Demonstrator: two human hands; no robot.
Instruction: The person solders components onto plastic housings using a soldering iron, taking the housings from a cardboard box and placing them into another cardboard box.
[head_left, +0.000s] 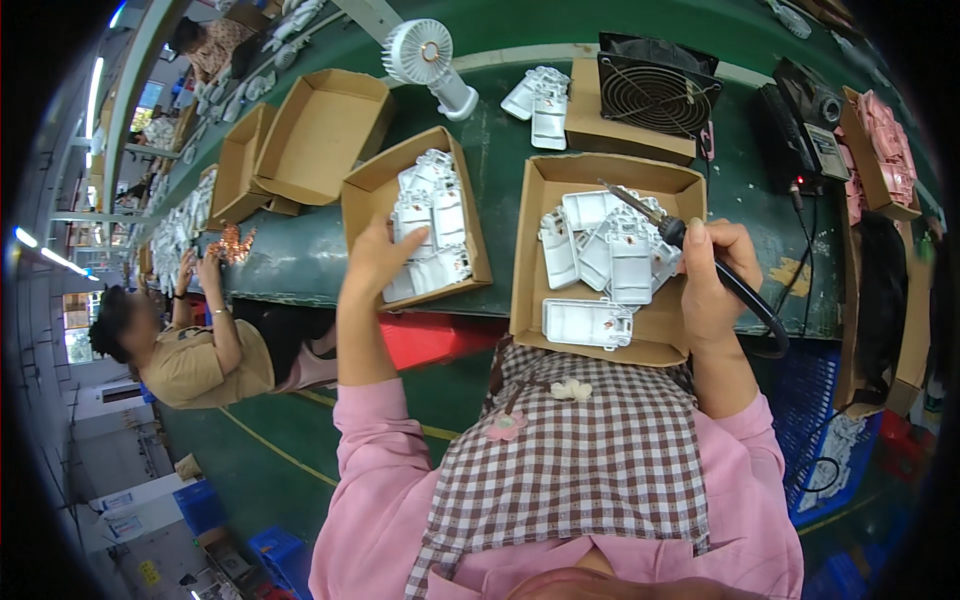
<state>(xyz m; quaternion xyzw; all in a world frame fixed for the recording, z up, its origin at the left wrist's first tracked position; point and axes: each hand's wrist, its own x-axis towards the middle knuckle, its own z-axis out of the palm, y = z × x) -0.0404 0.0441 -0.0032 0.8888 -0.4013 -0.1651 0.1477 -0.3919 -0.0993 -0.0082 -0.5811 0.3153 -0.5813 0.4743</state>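
Observation:
My right hand [715,285] is closed round the dark handle of a soldering iron [671,229]. The iron's metal tip points up and left over a cardboard box [518,285] of white plastic housings [632,262]. One housing [585,322] lies crosswise near that box's front wall, apart from the pile. At the left, my left hand [375,258] reaches over the side of a second cardboard box [478,235]. Its thumb is spread away from the fingers and rests by the white housings [436,225] in there. I see nothing held in it.
A white fan [420,55], loose white housings [548,105] and a black fan with a round grille [658,92] stand along the back. Empty cardboard boxes [325,135] are at left. A black device [790,130] with cables sits right, near pink parts [885,140]. Another person [205,355] works farther left.

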